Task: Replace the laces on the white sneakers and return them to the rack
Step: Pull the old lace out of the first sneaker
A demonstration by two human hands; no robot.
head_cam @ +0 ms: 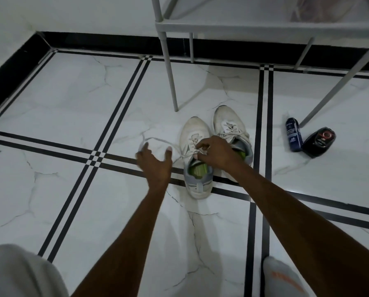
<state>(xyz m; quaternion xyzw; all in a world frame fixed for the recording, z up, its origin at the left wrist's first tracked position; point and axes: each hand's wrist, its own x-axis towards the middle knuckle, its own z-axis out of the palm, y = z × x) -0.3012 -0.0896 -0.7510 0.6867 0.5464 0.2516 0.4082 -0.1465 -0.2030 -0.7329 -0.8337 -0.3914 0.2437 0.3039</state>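
Two white sneakers stand side by side on the tiled floor, toes pointing away from me. The left sneaker (pixel 195 133) has a green insole and grey collar. The right sneaker (pixel 227 123) sits slightly farther away. My right hand (pixel 218 152) rests over the left sneaker's tongue, fingers pinched on its white lace (pixel 158 139). That lace loops out to the left across the floor. My left hand (pixel 154 162) hovers just left of the sneaker with fingers spread beside the loop, holding nothing that I can see.
A grey metal shoe rack (pixel 200 25) stands just beyond the sneakers, one leg (pixel 170 82) close to the toes. A dark blue bottle (pixel 294 135) and a black shoe-polish bottle (pixel 319 141) lie at the right. My knees show at the bottom corners.
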